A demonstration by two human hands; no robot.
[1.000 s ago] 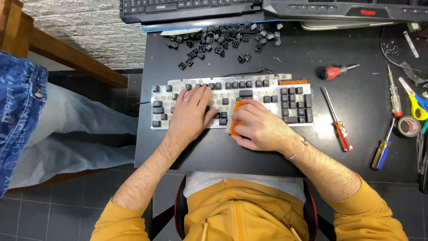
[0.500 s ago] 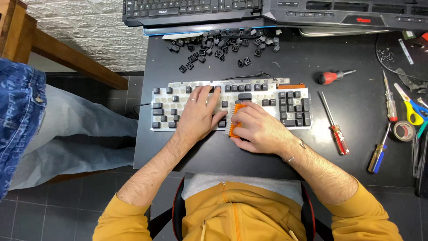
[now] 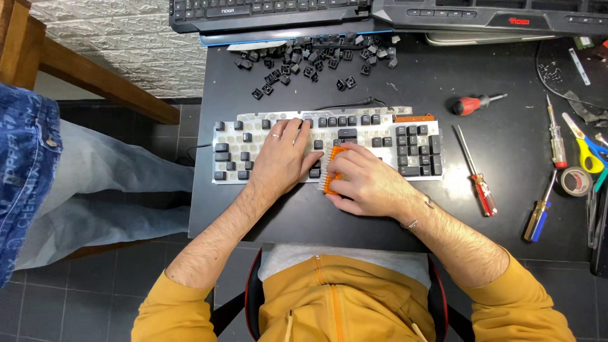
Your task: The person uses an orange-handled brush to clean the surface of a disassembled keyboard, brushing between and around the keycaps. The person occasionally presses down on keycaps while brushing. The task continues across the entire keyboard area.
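The matte black counter (image 3: 506,221) carried a pale keyboard (image 3: 266,149) with many keycaps gone. Since the earlier frame little had shifted. The left hand (image 3: 282,158) lay flat on it, fingers released; the right hand (image 3: 367,180) clenched an orange bristled brush (image 3: 331,171) at its front edge — loose black keycaps (image 3: 310,60) heaped behind.

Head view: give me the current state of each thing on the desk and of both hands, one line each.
White keyboard base: flat on the desk, many keycaps off, some still on.
Loose black keycaps: scattered in a pile behind the keyboard.
Orange brush: gripped, bristles against the keyboard.
Left hand: flat, pressing on the keyboard.
Right hand: closed around the brush.
Red-handled screwdriver: lying untouched to the right.
Tape roll: lying flat.
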